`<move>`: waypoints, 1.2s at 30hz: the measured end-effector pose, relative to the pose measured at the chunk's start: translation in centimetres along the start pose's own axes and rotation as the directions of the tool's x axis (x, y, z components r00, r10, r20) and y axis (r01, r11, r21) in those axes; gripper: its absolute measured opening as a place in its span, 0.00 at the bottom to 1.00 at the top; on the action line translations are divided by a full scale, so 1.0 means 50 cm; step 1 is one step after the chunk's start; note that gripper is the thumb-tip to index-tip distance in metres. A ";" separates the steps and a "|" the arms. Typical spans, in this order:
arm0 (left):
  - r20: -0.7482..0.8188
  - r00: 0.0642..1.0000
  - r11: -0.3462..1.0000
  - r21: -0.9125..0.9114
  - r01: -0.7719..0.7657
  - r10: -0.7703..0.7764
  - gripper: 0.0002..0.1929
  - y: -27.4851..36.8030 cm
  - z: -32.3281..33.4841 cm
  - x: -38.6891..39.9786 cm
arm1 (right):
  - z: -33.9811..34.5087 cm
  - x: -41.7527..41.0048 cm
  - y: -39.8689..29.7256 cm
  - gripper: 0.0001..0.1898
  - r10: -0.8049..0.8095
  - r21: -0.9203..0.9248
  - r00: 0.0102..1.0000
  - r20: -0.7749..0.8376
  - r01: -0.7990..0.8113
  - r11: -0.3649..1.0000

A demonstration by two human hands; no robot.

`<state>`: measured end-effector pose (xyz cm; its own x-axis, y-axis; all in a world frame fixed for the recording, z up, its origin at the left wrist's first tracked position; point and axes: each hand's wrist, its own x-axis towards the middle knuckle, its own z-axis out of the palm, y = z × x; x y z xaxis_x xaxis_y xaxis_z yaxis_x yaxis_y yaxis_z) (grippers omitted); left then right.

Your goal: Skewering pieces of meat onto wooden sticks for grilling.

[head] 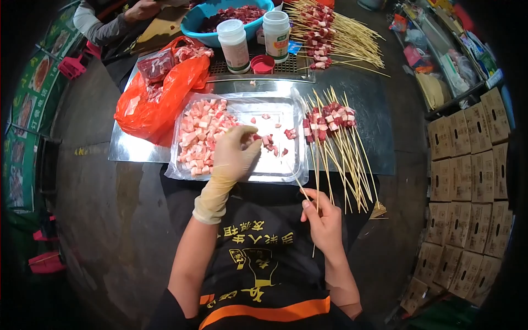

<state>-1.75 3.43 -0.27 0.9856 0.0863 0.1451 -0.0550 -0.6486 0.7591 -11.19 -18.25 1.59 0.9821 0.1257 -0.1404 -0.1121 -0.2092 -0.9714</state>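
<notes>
My left hand, in a pale rubber glove, is over the middle of a metal tray lined with clear plastic. A small dark red piece of meat shows between its thumb and fingertips. Pale, fatty meat cubes are heaped in the tray's left half, and a few red bits lie to the right. My bare right hand, below the tray's near right corner, grips a thin bamboo skewer whose upper end slants over the rim. Loaded skewers of red and white cubes lie right of the tray.
Behind the tray are a red plastic bag with raw meat, two white jars, a red lid and a blue basin of meat. More loaded skewers are piled back right. Cartons stand right; another person's arm appears upper left.
</notes>
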 end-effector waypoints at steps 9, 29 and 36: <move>0.109 0.961 0.502 -0.834 0.229 -0.256 0.17 0.057 -0.049 -0.032 | 0.010 -0.024 -0.043 0.12 -0.072 -0.169 0.997 0.012 0.073 0.983; 0.383 0.920 0.673 -0.660 0.335 -0.082 0.12 0.062 -0.112 -0.020 | -0.049 -0.017 -0.060 0.11 -0.163 -0.320 0.983 0.079 0.180 0.930; 0.280 0.956 0.610 -0.745 0.271 -0.083 0.15 0.068 -0.080 -0.025 | 0.000 -0.023 -0.025 0.11 -0.028 -0.041 0.999 0.041 0.029 0.999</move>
<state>-3.78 4.13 4.65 0.9920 -0.0750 -0.1021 0.1147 0.1908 0.9749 -12.19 -18.13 2.96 0.9778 0.1710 -0.1212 -0.0770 -0.2447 -0.9665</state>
